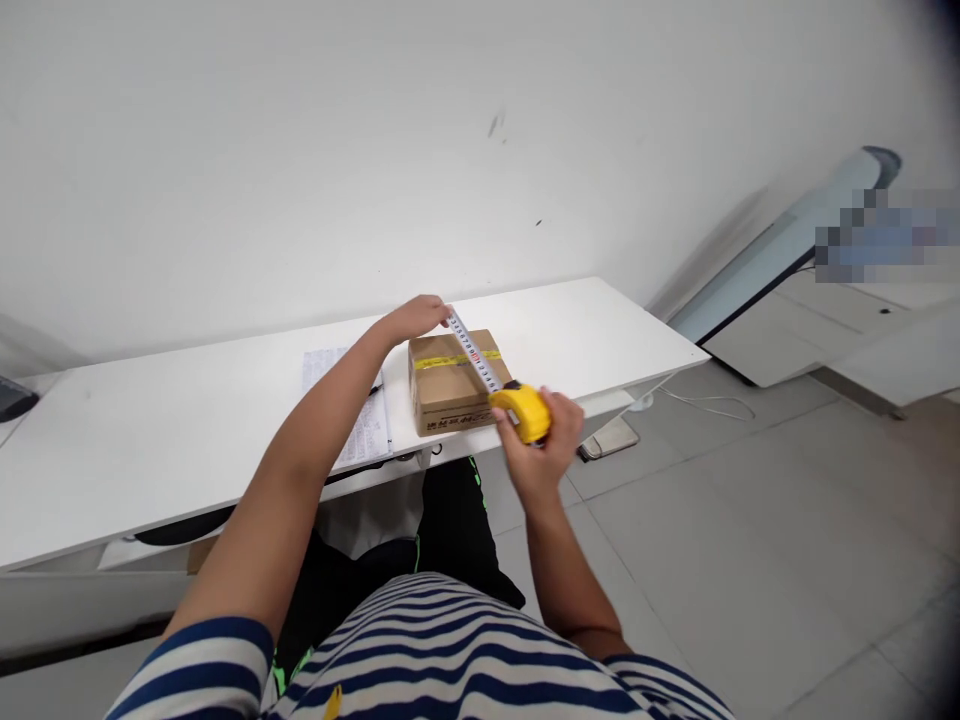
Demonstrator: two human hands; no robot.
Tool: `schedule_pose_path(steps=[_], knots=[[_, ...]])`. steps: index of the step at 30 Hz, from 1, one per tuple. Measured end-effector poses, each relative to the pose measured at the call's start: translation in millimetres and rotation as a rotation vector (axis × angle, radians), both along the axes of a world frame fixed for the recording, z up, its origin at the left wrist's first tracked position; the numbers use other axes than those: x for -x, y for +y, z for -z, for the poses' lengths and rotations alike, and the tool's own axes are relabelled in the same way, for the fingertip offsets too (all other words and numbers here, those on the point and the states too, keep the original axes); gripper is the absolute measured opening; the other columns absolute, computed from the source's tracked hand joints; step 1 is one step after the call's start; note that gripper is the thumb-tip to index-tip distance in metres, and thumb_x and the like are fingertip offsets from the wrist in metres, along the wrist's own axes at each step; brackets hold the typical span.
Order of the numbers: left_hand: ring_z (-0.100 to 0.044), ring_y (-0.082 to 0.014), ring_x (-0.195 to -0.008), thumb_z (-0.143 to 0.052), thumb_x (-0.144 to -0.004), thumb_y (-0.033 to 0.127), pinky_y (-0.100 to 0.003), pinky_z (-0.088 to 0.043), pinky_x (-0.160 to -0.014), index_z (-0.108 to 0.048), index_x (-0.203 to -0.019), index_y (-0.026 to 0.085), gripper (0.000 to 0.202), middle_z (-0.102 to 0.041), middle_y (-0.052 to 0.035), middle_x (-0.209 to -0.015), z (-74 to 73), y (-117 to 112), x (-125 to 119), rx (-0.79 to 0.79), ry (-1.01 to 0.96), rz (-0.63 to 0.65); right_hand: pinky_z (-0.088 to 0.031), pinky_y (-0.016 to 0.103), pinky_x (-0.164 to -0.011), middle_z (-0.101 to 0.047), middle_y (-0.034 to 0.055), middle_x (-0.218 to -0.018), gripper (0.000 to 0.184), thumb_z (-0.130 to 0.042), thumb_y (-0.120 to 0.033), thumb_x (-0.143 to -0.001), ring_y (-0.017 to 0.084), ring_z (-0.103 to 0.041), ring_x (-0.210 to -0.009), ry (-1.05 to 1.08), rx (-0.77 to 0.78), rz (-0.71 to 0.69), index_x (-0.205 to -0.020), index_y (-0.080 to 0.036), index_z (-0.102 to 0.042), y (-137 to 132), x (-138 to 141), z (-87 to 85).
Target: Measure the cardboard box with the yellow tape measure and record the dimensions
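A yellow tape measure (523,411) is in my right hand (553,450), its case gripped near the front right of a cardboard box. The pulled-out blade runs slantwise above the box top, from the case to my left hand (420,317). Pinched between my left fingers is the blade's end, beyond the box's back edge. The brown cardboard box (450,385) sits on the white table (225,430) at its front edge. Yellow tape crosses the box top, and dark print marks its front. Whether the blade touches the box I cannot tell.
Left of the box lie sheets of written paper (367,440) with a dark pen (375,389) on them, partly behind my left forearm. A dark object (15,398) rests at the far left. Light panels (780,240) lean at the right. A cable (712,405) crosses the floor.
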State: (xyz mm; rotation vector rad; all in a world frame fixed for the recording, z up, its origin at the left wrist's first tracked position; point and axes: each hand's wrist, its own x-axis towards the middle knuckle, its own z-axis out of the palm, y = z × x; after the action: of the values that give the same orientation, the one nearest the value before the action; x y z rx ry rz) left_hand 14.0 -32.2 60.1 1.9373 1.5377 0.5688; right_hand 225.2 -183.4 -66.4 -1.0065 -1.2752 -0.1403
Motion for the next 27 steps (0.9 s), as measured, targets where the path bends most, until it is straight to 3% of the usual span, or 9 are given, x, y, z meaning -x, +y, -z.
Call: schedule_pose_path(steps=[3, 5, 7, 13, 16, 19, 23, 25, 27], knots=[[-0.068, -0.0320, -0.117, -0.040, -0.102, 0.046, -0.042, -0.048, -0.101, -0.067, -0.115, 0.016, 0.043, -0.073, -0.0178, -0.130, 19.8, 6, -20, 0.016, 0.249, -0.017, -0.065, 0.044, -0.087, -0.065, 0.0100, -0.113, 0.046, -0.077, -0.030, -0.091, 0.024, -0.070, -0.101, -0.111, -0.026, 0.030, -0.133, -0.027, -0.060, -9, 28, 5.5], [-0.066, -0.0337, -0.123, -0.036, -0.104, 0.053, -0.046, -0.048, -0.104, -0.056, -0.137, 0.018, 0.052, -0.070, -0.0167, -0.140, 31.4, 2, -25, 0.008, 0.272, -0.049, -0.065, 0.042, -0.086, -0.066, 0.0099, -0.114, 0.043, -0.073, -0.028, -0.093, 0.024, -0.071, -0.101, -0.130, 0.013, 0.027, -0.134, -0.028, -0.059, -4, 36, 3.8], [-0.065, -0.0337, -0.126, -0.037, -0.103, 0.055, -0.047, -0.047, -0.106, -0.051, -0.143, 0.021, 0.054, -0.069, -0.0140, -0.144, 36.9, -3, -25, 0.000, 0.283, -0.079, -0.065, 0.042, -0.086, -0.067, 0.0100, -0.115, 0.042, -0.071, -0.028, -0.094, 0.024, -0.072, -0.102, -0.143, 0.062, 0.021, -0.134, -0.028, -0.058, 3, 37, -0.4], [-0.068, -0.0319, -0.113, -0.034, -0.105, 0.051, -0.043, -0.049, -0.094, -0.066, -0.109, 0.022, 0.044, -0.075, -0.0116, -0.126, 37.4, 0, -25, -0.017, 0.373, -0.065, -0.064, 0.043, -0.088, -0.066, 0.0100, -0.116, 0.044, -0.070, -0.029, -0.093, 0.024, -0.071, -0.105, -0.138, 0.100, 0.012, -0.135, -0.028, -0.056, 5, 36, -4.2], [-0.068, -0.0291, -0.108, -0.039, -0.104, 0.053, -0.040, -0.049, -0.091, -0.067, -0.104, 0.022, 0.041, -0.077, -0.0100, -0.120, 43.5, 5, -22, -0.032, 0.281, -0.086, -0.063, 0.045, -0.094, -0.065, 0.0096, -0.117, 0.045, -0.070, -0.030, -0.094, 0.024, -0.070, -0.107, -0.116, 0.081, 0.004, -0.137, -0.029, -0.056, 3, 38, 3.5], [-0.068, -0.0246, -0.109, -0.043, -0.104, 0.048, -0.036, -0.049, -0.094, -0.067, -0.104, 0.021, 0.036, -0.077, -0.0078, -0.120, 43.9, 1, -16, -0.156, 0.061, -0.099, -0.061, 0.047, -0.099, -0.065, 0.0097, -0.120, 0.046, -0.071, -0.031, -0.093, 0.024, -0.069, -0.111, -0.086, 0.062, -0.054, -0.137, -0.031, -0.056, 7, 36, 17.7], [-0.066, -0.0230, -0.112, -0.053, -0.100, 0.045, -0.035, -0.047, -0.098, -0.068, -0.108, 0.022, 0.028, -0.076, -0.0057, -0.118, 22.8, -44, -24, -0.354, -0.094, -0.059, -0.059, 0.049, -0.104, -0.067, 0.0130, -0.126, 0.061, -0.077, -0.043, -0.089, 0.027, -0.068, -0.118, 0.099, 0.224, -0.120, -0.142, -0.027, -0.052, 13, 29, 41.3], [-0.067, -0.0250, -0.105, -0.060, -0.097, 0.048, -0.038, -0.047, -0.096, -0.069, -0.101, 0.023, 0.026, -0.077, -0.0052, -0.109, 12.8, -82, -38, -0.323, 0.011, 0.016, -0.059, 0.048, -0.103, -0.067, 0.0137, -0.126, 0.075, -0.080, -0.047, -0.085, 0.026, -0.069, -0.117, 0.288, 0.324, -0.136, -0.147, -0.023, -0.046, 11, 26, 49.5], [-0.068, -0.0268, -0.098, -0.060, -0.097, 0.046, -0.044, -0.045, -0.099, -0.068, -0.091, 0.023, 0.025, -0.077, -0.0064, -0.097, 11.9, -119, -54, -0.302, 0.159, 0.136, -0.059, 0.046, -0.102, -0.068, 0.0122, -0.123, 0.078, -0.082, -0.046, -0.081, 0.024, -0.070, -0.115, 0.439, 0.326, -0.174, -0.145, -0.022, -0.045, 5, 23, 53.5]])
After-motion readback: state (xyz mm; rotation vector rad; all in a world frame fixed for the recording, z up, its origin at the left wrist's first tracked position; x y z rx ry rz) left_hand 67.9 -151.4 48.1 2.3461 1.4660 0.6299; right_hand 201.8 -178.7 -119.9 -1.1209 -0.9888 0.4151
